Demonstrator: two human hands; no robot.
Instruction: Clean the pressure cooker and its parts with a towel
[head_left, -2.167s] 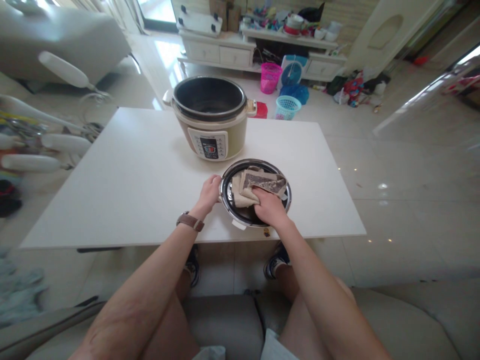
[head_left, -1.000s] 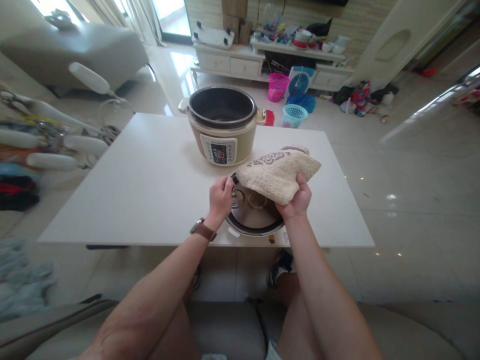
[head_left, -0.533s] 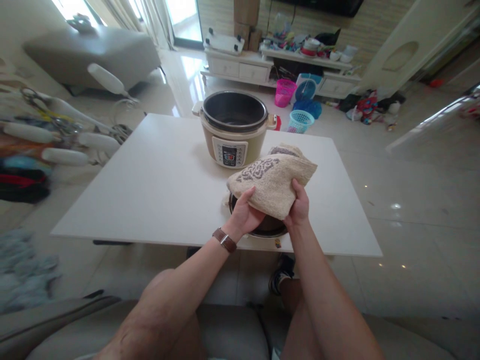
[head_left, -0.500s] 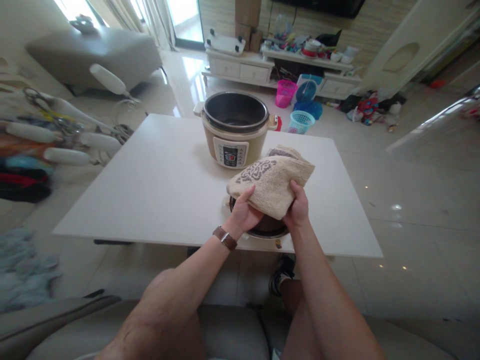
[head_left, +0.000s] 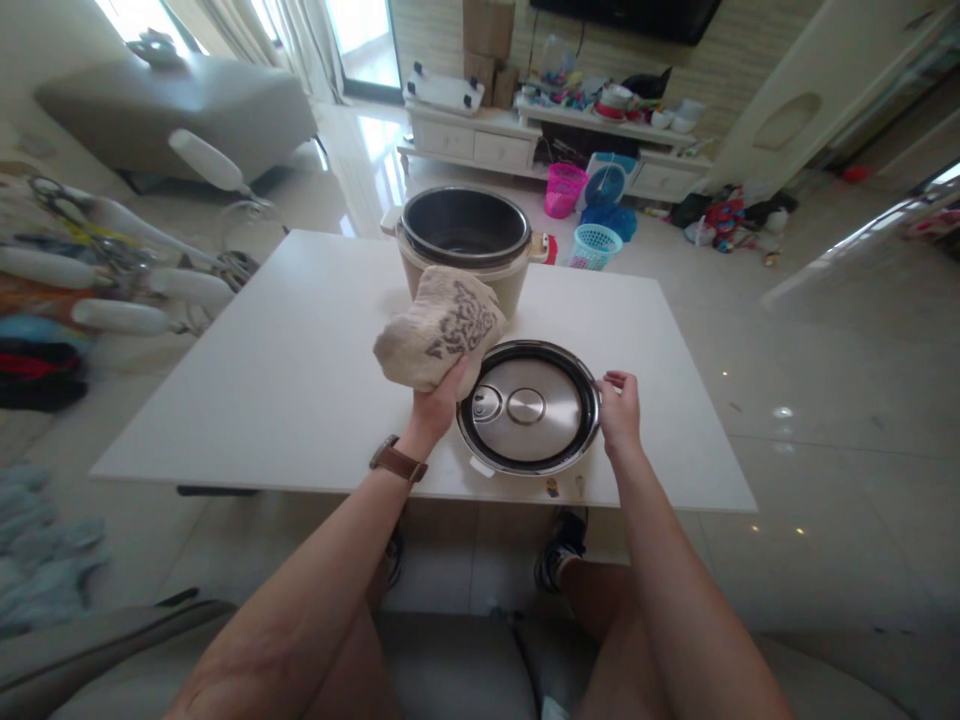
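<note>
A round steel cooker lid (head_left: pixel 529 407) lies upside down near the front edge of the white table (head_left: pixel 300 350). My left hand (head_left: pixel 435 405) is closed on a folded beige towel with a brown pattern (head_left: pixel 439 327), held above the table just left of the lid. My right hand (head_left: pixel 619 405) rests at the lid's right rim, fingers curled against its edge. Behind them stands the open beige pressure cooker (head_left: pixel 463 240) with its dark inner pot showing; the towel hides the cooker's front panel.
A clothes rack with white bars (head_left: pixel 112 280) stands left of the table. Beyond the table are a pink basket (head_left: pixel 562 188), a blue basket (head_left: pixel 596 245) and a white low cabinet (head_left: pixel 525 150). A grey sofa (head_left: pixel 172 110) is at the far left.
The towel passed from my right hand to my left and moved left off the lid. My right hand dropped to the lid's right rim, and the lid is uncovered.
</note>
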